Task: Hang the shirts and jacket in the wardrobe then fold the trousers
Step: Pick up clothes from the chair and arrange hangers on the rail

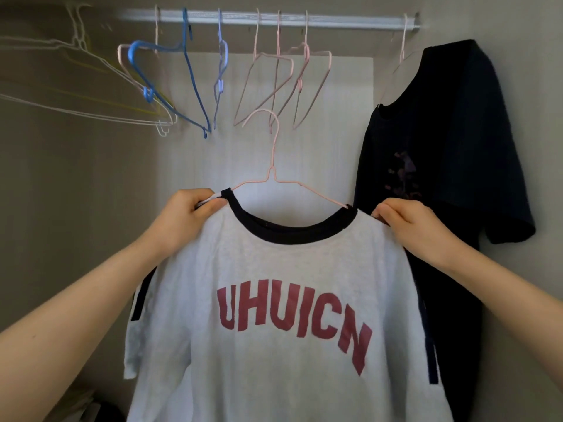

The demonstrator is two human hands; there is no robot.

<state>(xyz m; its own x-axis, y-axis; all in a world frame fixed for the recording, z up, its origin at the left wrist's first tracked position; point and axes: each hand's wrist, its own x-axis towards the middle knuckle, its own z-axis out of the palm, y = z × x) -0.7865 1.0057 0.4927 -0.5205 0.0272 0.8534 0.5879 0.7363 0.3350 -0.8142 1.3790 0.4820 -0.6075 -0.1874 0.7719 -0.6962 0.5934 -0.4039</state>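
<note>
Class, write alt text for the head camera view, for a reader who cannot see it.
The left hand and right hand hold up a white T-shirt on a pink hanger, each pinching a shoulder, below the wardrobe rail. Several empty hangers hang on the rail, and a dark T-shirt hangs at its right end.

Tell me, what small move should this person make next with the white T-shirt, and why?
Probably lift the white T-shirt so its pink hanger hooks over the rail. The left hand and right hand pinch its shoulders, the hanger sits in the collar, and its hook is free below the rail, where a gap shows beside the dark T-shirt.
</note>
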